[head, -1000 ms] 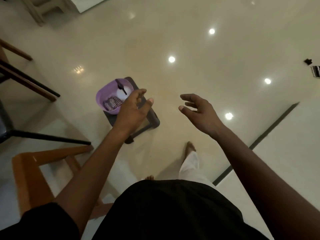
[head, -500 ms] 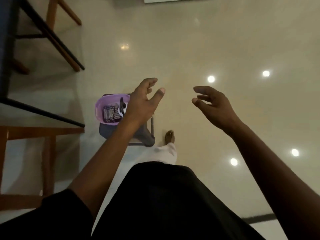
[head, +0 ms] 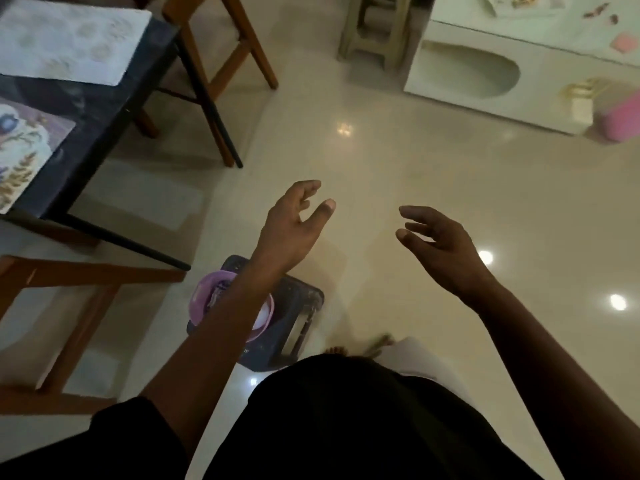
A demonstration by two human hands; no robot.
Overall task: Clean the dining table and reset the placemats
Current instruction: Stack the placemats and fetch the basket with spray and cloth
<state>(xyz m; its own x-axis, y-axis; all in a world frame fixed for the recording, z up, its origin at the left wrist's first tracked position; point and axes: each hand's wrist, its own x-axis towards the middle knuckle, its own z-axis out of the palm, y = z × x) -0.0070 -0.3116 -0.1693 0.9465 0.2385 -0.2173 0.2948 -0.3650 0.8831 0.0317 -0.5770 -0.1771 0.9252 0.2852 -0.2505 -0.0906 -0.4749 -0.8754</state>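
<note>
Since half a second before, the view had swung up: the table (head: 104, 109) with its mats had come into the upper left of the frame, and the bowl (head: 203, 299) on its dark stool (head: 294, 310) had slid down to the lower centre, half hidden under the left forearm.

Both hands were raised over the pale floor (head: 381, 161) near the middle of the frame, well apart from each other. The left hand (head: 291, 230) was empty, its fingers loosely curved and its thumb held out. The right hand (head: 440, 244) was empty too, fingers spread and slightly bent, gripping nothing.

On the dark table top lay a white mat (head: 65, 39) at the top left corner and a floral mat (head: 24, 150) nearer the left edge, a strip of bare table between them. Neither hand touched either mat. A wooden chair (head: 239, 53) stood behind the table's corner, and another chair (head: 69, 306) stood at the lower left, just beside the bowl. Something striped lay in the purple bowl, too blurred to make out.

At the upper right stood a white cabinet (head: 467, 71), with a pink basket (head: 620, 123) on the floor against it and a beige stool (head: 374, 29) to its left.
</note>
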